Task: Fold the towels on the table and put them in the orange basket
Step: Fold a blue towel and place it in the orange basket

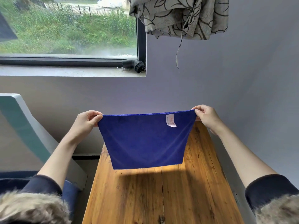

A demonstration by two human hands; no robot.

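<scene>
Blue towel (145, 141) hangs spread between the two hands, above the wooden surface (161, 196). Left hand (85, 122) pinches one top corner, right hand (205, 118) pinches the other. Folding seems only begun; next, I judge, the corners must meet or the cloth be laid flat. No orange basket shows.

A narrow wooden table (161, 199), orange-brown planks running lengthwise away toward the grey wall, grain and dark knots showing along the boards. Far end partly hidden behind a hanging blue towel (145, 139), lifted clear of the wood and not resting on it. A dark shadow across the planks just below the towel's lower edge.
</scene>
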